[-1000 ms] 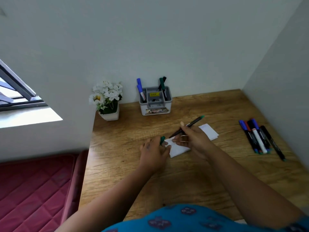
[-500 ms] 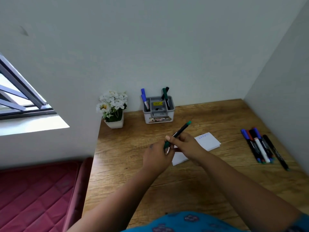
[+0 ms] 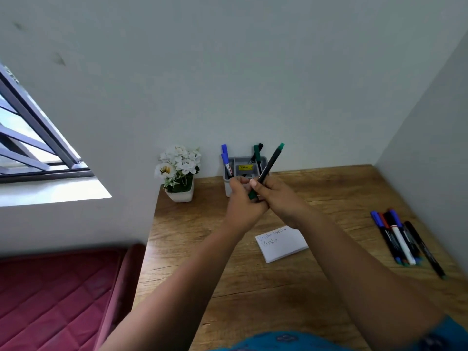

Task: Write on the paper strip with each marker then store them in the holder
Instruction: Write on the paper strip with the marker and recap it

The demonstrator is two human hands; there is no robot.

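Observation:
A black marker with green ends point(image 3: 270, 163) is raised in front of the grey holder point(image 3: 244, 168), tilted up to the right. My right hand point(image 3: 276, 196) grips its barrel. My left hand point(image 3: 243, 201) is closed around its lower green cap end. The white paper strip point(image 3: 281, 243) lies on the wooden desk below my hands, with faint handwriting on it. The holder at the back wall contains two blue markers point(image 3: 225, 158) on its left and green and black ones point(image 3: 257, 154) on its right.
Several loose markers point(image 3: 400, 239) lie in a row at the desk's right, near the side wall. A small white pot of white flowers point(image 3: 180, 173) stands left of the holder. A red mattress point(image 3: 58, 297) lies beyond the desk's left edge.
Both hands lifted off the paper with the green marker and rose toward the holder. The left hand brought the green cap onto the marker's lower end. The camera tilted up.

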